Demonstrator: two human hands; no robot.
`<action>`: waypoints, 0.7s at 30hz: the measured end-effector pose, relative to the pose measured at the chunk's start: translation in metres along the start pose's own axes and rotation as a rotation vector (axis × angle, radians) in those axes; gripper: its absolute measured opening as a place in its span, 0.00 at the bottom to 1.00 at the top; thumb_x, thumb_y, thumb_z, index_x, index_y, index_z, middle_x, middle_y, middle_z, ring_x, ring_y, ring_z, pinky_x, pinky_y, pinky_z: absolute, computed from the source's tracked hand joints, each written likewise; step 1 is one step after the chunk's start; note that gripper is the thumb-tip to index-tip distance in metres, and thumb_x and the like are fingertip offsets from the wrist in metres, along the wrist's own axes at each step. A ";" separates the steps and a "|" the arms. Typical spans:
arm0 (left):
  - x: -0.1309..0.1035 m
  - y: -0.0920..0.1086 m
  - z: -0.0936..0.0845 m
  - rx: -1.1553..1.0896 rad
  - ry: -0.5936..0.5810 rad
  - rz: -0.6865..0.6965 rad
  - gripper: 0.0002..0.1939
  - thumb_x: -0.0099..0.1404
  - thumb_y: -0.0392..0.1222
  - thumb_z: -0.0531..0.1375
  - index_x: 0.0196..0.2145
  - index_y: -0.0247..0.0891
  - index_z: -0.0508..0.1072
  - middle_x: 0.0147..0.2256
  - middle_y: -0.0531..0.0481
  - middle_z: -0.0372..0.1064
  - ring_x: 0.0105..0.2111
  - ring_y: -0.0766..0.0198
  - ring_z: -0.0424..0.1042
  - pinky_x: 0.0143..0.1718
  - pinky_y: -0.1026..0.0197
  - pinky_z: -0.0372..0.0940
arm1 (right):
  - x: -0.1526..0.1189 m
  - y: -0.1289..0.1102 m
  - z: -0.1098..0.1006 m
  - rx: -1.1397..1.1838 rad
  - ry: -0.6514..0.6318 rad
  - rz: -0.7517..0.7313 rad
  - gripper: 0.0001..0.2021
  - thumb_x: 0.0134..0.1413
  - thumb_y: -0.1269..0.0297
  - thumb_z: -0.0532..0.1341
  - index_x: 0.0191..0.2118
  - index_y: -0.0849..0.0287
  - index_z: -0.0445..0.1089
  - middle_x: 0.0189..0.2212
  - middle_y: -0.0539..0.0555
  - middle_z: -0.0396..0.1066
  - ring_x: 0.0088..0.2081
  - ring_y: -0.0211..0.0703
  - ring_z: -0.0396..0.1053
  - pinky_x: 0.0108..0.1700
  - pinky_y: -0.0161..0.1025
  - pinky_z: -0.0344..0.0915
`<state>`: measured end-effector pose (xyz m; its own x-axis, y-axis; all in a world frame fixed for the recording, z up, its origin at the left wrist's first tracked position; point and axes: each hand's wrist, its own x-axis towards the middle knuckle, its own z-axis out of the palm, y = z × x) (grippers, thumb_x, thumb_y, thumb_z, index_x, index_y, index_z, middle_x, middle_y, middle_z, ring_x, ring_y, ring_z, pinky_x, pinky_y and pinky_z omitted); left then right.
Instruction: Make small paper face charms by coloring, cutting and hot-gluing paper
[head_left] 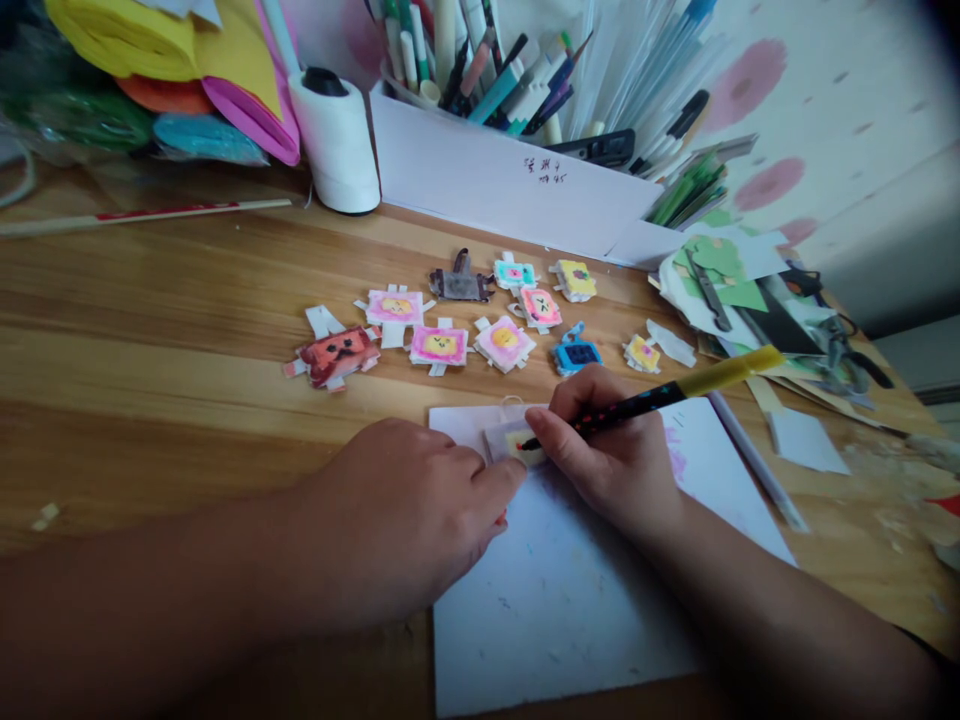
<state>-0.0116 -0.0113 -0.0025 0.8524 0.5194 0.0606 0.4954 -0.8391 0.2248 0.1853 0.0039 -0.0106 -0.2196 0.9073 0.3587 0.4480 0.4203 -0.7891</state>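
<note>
My right hand (619, 455) grips a marker (637, 408) with a black barrel and yellow end. Its dark tip touches a small paper piece (517, 440), which has a pale yellow centre and a reddish mark. My left hand (420, 505) is closed, its index finger pressing the piece's lower left edge. A small red bit (501, 518) shows under those fingers; what it belongs to is hidden. The piece lies on a white board (555, 620) with faint colour stains. Beyond the hands sit several coloured paper figures, among them a red one (339, 356) and a blue one (576, 352).
A white box (480, 165) full of pens stands at the back beside a thread spool (336, 145). Paper scraps (720, 260) and scissors (847, 345) lie at the right. A white stick (757, 460) rests along the board's right edge. Coloured rolls (127, 40) fill the back left.
</note>
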 end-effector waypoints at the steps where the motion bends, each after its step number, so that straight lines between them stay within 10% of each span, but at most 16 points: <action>1: 0.000 0.000 0.000 -0.001 0.004 0.000 0.14 0.69 0.42 0.49 0.45 0.35 0.69 0.27 0.48 0.74 0.25 0.53 0.74 0.25 0.52 0.68 | 0.000 0.000 0.000 -0.003 0.001 0.001 0.11 0.52 0.71 0.62 0.24 0.58 0.59 0.19 0.43 0.57 0.20 0.29 0.54 0.20 0.29 0.53; 21: 0.002 0.000 0.001 -0.008 -0.006 -0.008 0.13 0.69 0.42 0.49 0.44 0.36 0.70 0.28 0.48 0.74 0.26 0.55 0.74 0.26 0.55 0.66 | 0.000 0.000 -0.001 0.000 0.011 0.014 0.11 0.52 0.71 0.62 0.24 0.58 0.59 0.18 0.43 0.56 0.19 0.30 0.53 0.19 0.30 0.51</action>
<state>-0.0099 -0.0100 -0.0032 0.8494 0.5251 0.0528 0.5009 -0.8336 0.2328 0.1856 0.0043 -0.0100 -0.2038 0.9132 0.3528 0.4509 0.4074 -0.7942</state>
